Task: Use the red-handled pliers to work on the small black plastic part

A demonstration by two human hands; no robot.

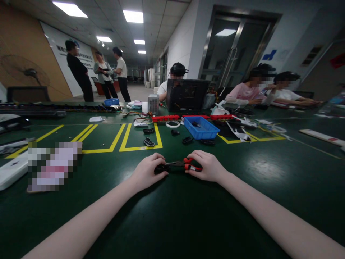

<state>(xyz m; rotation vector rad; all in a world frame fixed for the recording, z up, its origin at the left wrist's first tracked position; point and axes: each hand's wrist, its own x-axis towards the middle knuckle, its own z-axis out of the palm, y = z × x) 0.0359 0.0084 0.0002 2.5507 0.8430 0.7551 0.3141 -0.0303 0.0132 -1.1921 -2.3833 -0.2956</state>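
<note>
My right hand (206, 164) grips red-handled pliers (176, 164), their jaws pointing left. In my left hand (149, 171) is a small black part (161, 168), mostly covered by the fingers. The tips of the pliers meet this part; whether the jaws bite on it I cannot tell. Beyond my hands lie several more black parts, among them one (149, 142) inside a yellow-taped box and a rounded one (175, 132) to its right. A blue bin (201, 130) with dark pieces in it stands just past my right hand.
A pixelated pinkish item (55, 167) and a white bar-shaped object (13, 169) lie to the left. Red strips (165, 118), a white ring (172, 124) and a black box-shaped case (187, 95) are farther back on the green table (172, 223). Several people sit or stand beyond.
</note>
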